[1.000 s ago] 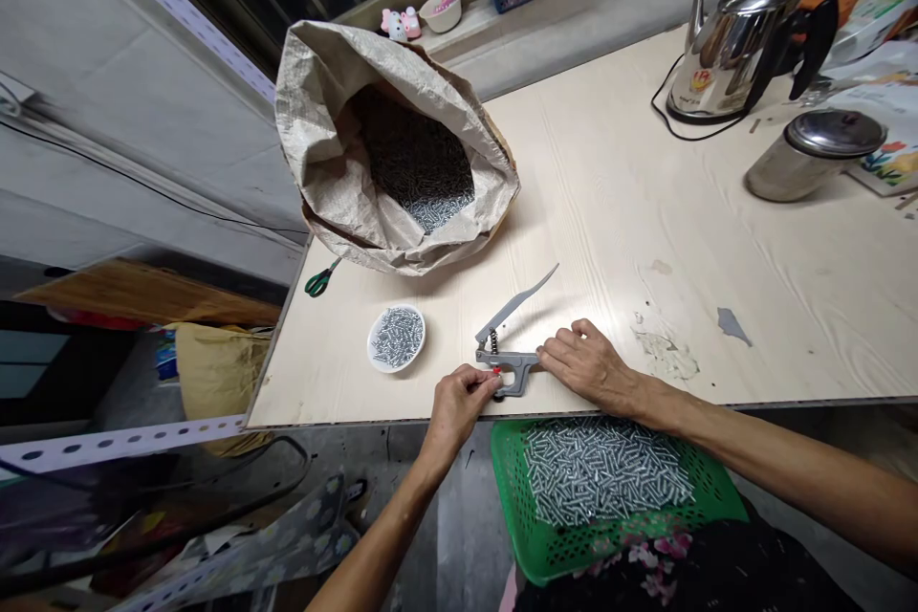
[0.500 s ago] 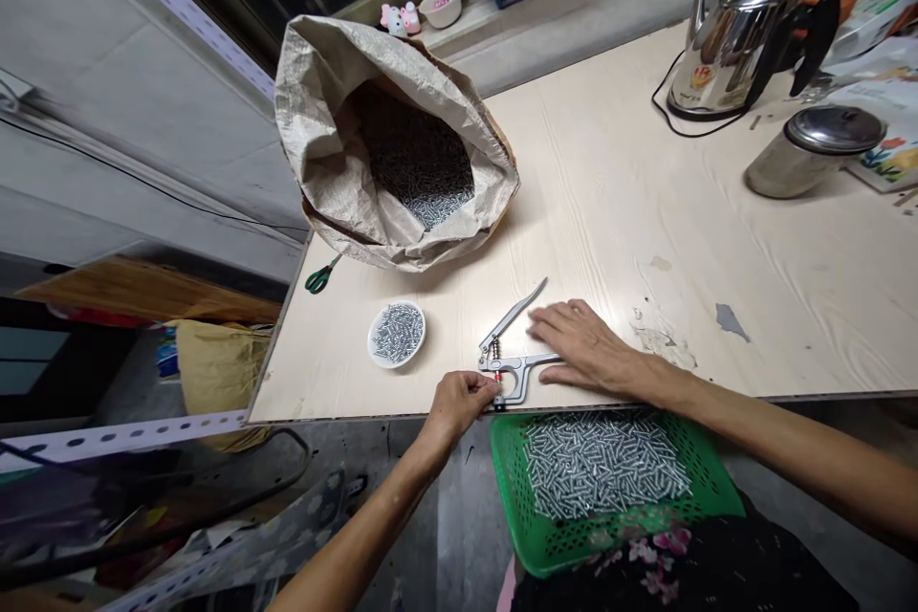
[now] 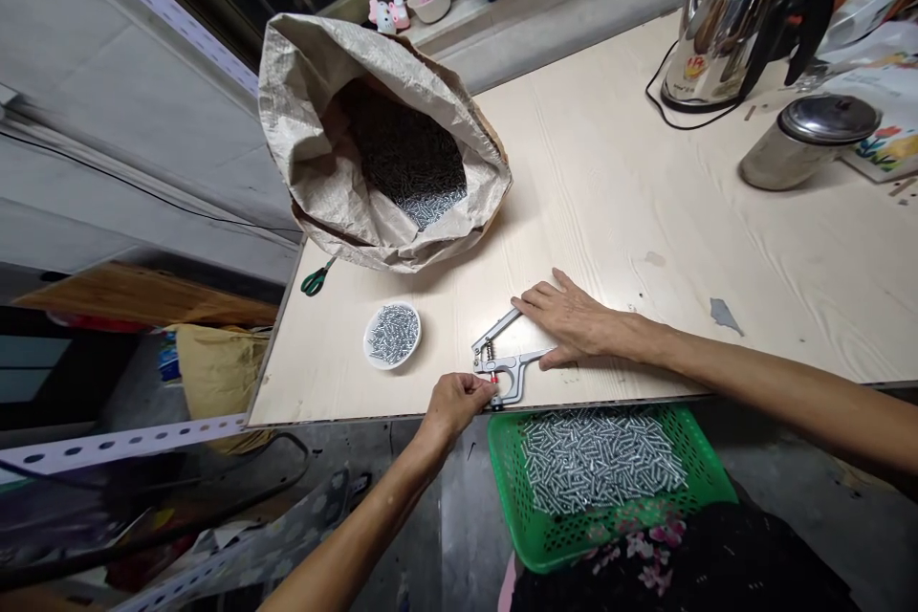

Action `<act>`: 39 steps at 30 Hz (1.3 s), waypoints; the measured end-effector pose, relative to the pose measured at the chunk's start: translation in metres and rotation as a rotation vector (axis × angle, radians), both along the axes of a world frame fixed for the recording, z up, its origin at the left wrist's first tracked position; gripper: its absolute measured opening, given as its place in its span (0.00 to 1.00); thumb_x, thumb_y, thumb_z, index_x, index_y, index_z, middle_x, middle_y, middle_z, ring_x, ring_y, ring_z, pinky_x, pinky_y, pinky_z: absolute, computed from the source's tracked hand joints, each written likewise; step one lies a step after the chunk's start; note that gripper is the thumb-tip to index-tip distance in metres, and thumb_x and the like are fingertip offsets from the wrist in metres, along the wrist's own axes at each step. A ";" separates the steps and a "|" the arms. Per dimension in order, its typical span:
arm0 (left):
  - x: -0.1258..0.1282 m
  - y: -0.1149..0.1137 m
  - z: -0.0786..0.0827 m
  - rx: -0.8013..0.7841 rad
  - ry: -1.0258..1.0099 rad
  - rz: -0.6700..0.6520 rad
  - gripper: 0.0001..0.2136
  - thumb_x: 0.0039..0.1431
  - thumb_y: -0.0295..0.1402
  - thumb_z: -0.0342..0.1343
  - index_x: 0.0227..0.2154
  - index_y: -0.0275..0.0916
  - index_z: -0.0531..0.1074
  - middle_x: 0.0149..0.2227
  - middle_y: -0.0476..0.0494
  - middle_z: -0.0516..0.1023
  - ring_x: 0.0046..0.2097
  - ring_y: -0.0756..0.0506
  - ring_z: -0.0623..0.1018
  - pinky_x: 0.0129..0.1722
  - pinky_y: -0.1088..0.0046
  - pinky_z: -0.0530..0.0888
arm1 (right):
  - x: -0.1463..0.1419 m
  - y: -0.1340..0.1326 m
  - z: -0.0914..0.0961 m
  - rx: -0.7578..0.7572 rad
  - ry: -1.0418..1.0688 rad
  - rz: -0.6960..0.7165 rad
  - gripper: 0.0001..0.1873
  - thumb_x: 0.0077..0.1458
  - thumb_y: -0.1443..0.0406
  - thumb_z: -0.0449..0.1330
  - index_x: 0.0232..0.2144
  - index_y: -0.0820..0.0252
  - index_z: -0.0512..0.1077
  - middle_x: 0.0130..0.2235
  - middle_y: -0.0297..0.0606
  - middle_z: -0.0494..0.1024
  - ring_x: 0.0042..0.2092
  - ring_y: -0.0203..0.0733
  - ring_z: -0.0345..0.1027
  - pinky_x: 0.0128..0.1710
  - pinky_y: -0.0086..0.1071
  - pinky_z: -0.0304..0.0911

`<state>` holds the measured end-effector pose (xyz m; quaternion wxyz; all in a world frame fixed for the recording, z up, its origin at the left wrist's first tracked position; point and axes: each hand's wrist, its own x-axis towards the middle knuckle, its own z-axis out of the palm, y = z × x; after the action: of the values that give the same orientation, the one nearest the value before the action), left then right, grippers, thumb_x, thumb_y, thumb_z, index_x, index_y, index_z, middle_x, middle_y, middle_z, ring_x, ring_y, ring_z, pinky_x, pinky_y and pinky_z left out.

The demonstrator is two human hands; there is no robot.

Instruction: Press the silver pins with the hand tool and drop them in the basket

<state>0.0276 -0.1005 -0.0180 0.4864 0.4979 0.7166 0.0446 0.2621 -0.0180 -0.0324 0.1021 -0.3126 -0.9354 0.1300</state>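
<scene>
Silver snap-fastener pliers (image 3: 511, 365) with a coil spring and a red part at the jaw lie at the table's front edge. My right hand (image 3: 570, 317) spans their two handles, fingers over the upper one and thumb by the lower. At the jaw, the fingertips of my left hand (image 3: 459, 400) are pinched together; what they hold is too small to make out. To the left stands a white bowl (image 3: 370, 351) of small metal screws (image 3: 396, 333). Below the table edge, a green basket (image 3: 511, 507) holds many metal screw-like pieces (image 3: 602, 459).
A large woven sack (image 3: 287, 134) of metal pieces stands open behind the bowl. Green-handled scissors (image 3: 314, 281) lie at the left edge. A kettle (image 3: 724, 38) and a lidded jar (image 3: 803, 143) stand at the back right.
My right hand has closed in on the pliers and grips the handles, and the upper handle has swung down. My left hand stays at the jaw. The view has shifted slightly.
</scene>
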 end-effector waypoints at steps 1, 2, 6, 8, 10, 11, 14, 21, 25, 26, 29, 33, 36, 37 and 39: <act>0.001 -0.001 0.002 0.030 0.045 -0.029 0.16 0.47 0.44 0.58 0.20 0.33 0.73 0.16 0.53 0.63 0.21 0.53 0.61 0.23 0.76 0.56 | 0.000 -0.002 0.001 -0.003 -0.007 -0.001 0.41 0.42 0.49 0.67 0.53 0.65 0.62 0.46 0.47 0.70 0.47 0.53 0.59 0.53 0.55 0.48; 0.002 -0.003 0.004 0.094 0.102 -0.060 0.16 0.50 0.44 0.57 0.21 0.34 0.73 0.18 0.51 0.66 0.22 0.52 0.64 0.24 0.75 0.59 | 0.001 -0.003 0.003 -0.006 -0.017 -0.004 0.38 0.43 0.49 0.67 0.50 0.65 0.63 0.45 0.46 0.70 0.45 0.52 0.59 0.51 0.52 0.50; 0.016 -0.005 0.011 0.588 0.295 -0.260 0.13 0.57 0.40 0.54 0.37 0.35 0.73 0.38 0.39 0.74 0.41 0.43 0.73 0.39 0.65 0.71 | -0.001 -0.011 0.006 -0.016 -0.035 -0.014 0.25 0.46 0.54 0.66 0.41 0.63 0.66 0.42 0.44 0.70 0.42 0.48 0.59 0.43 0.41 0.55; 0.026 0.001 0.010 0.764 0.294 -0.443 0.21 0.56 0.39 0.57 0.51 0.36 0.65 0.51 0.34 0.69 0.53 0.37 0.68 0.49 0.57 0.69 | -0.002 -0.015 0.005 -0.017 -0.019 -0.027 0.24 0.46 0.56 0.67 0.41 0.63 0.67 0.42 0.43 0.70 0.42 0.47 0.59 0.41 0.39 0.56; 0.035 0.011 0.006 0.812 0.268 -0.632 0.29 0.56 0.38 0.58 0.59 0.38 0.56 0.58 0.32 0.63 0.60 0.36 0.62 0.54 0.52 0.66 | -0.002 -0.018 0.003 -0.019 -0.008 -0.056 0.27 0.44 0.57 0.68 0.43 0.64 0.66 0.42 0.44 0.70 0.42 0.47 0.59 0.41 0.38 0.57; 0.038 0.017 0.004 0.798 0.258 -0.706 0.30 0.57 0.37 0.57 0.60 0.38 0.53 0.59 0.32 0.62 0.60 0.36 0.62 0.55 0.52 0.65 | -0.002 -0.019 0.003 -0.019 -0.009 -0.076 0.30 0.42 0.57 0.69 0.44 0.64 0.66 0.43 0.45 0.70 0.42 0.48 0.59 0.41 0.39 0.58; 0.045 0.034 0.002 0.709 0.280 -0.825 0.29 0.58 0.36 0.56 0.59 0.38 0.53 0.55 0.34 0.66 0.55 0.38 0.67 0.53 0.55 0.67 | 0.001 -0.022 0.004 -0.018 -0.036 -0.124 0.32 0.38 0.57 0.71 0.44 0.66 0.67 0.42 0.47 0.70 0.41 0.49 0.60 0.40 0.40 0.59; 0.054 0.046 0.010 0.621 0.320 -0.884 0.13 0.58 0.36 0.56 0.43 0.35 0.68 0.41 0.39 0.71 0.45 0.40 0.69 0.45 0.62 0.70 | 0.000 -0.030 -0.002 0.052 -0.078 -0.139 0.08 0.53 0.66 0.62 0.35 0.63 0.69 0.37 0.43 0.71 0.39 0.45 0.60 0.35 0.37 0.59; 0.058 0.043 0.004 0.619 0.316 -0.846 0.06 0.61 0.34 0.52 0.33 0.36 0.70 0.35 0.42 0.72 0.42 0.42 0.70 0.42 0.64 0.70 | -0.002 -0.030 -0.015 0.020 -0.001 -0.096 0.05 0.59 0.70 0.53 0.30 0.60 0.67 0.33 0.39 0.70 0.36 0.41 0.60 0.35 0.35 0.59; 0.058 0.043 0.003 0.622 0.320 -0.840 0.07 0.61 0.33 0.52 0.32 0.36 0.70 0.34 0.42 0.72 0.41 0.42 0.70 0.42 0.64 0.70 | -0.002 -0.029 -0.017 0.008 0.007 -0.094 0.06 0.60 0.70 0.53 0.30 0.60 0.67 0.33 0.39 0.70 0.35 0.41 0.60 0.35 0.35 0.59; 0.054 0.041 0.001 0.670 0.295 -0.797 0.06 0.60 0.33 0.54 0.37 0.36 0.71 0.37 0.41 0.73 0.43 0.42 0.71 0.43 0.63 0.71 | 0.000 -0.025 -0.012 -0.019 0.000 -0.116 0.04 0.57 0.66 0.58 0.32 0.61 0.68 0.34 0.40 0.71 0.37 0.43 0.61 0.36 0.36 0.60; 0.030 0.036 0.011 0.837 0.230 -0.485 0.17 0.58 0.36 0.56 0.49 0.38 0.67 0.47 0.38 0.70 0.49 0.42 0.70 0.47 0.64 0.70 | 0.006 -0.024 0.002 0.016 0.052 -0.131 0.32 0.44 0.58 0.69 0.49 0.66 0.64 0.47 0.49 0.68 0.47 0.51 0.59 0.43 0.42 0.60; 0.005 0.025 0.020 0.824 0.299 -0.197 0.11 0.62 0.38 0.50 0.39 0.37 0.73 0.38 0.41 0.72 0.41 0.44 0.73 0.41 0.67 0.70 | 0.006 -0.031 0.006 0.067 0.107 -0.099 0.30 0.46 0.59 0.68 0.49 0.63 0.64 0.51 0.48 0.66 0.50 0.51 0.57 0.48 0.44 0.56; -0.001 0.020 0.021 0.776 0.333 -0.154 0.12 0.62 0.38 0.49 0.33 0.36 0.73 0.34 0.43 0.72 0.37 0.45 0.73 0.38 0.68 0.69 | 0.005 -0.034 0.005 0.070 0.114 -0.101 0.25 0.48 0.60 0.67 0.47 0.61 0.65 0.49 0.46 0.67 0.49 0.50 0.57 0.47 0.43 0.56; -0.007 0.011 0.022 0.645 0.395 -0.146 0.14 0.60 0.40 0.50 0.25 0.36 0.72 0.29 0.45 0.72 0.32 0.46 0.72 0.34 0.70 0.67 | 0.000 -0.038 0.001 0.067 0.113 -0.126 0.17 0.52 0.60 0.64 0.41 0.60 0.67 0.45 0.44 0.69 0.46 0.48 0.58 0.43 0.41 0.56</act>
<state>0.0207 -0.0895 0.0035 0.1594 0.6740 0.7084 0.1363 0.2619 -0.0558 -0.0314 0.1729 -0.3592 -0.9105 0.1095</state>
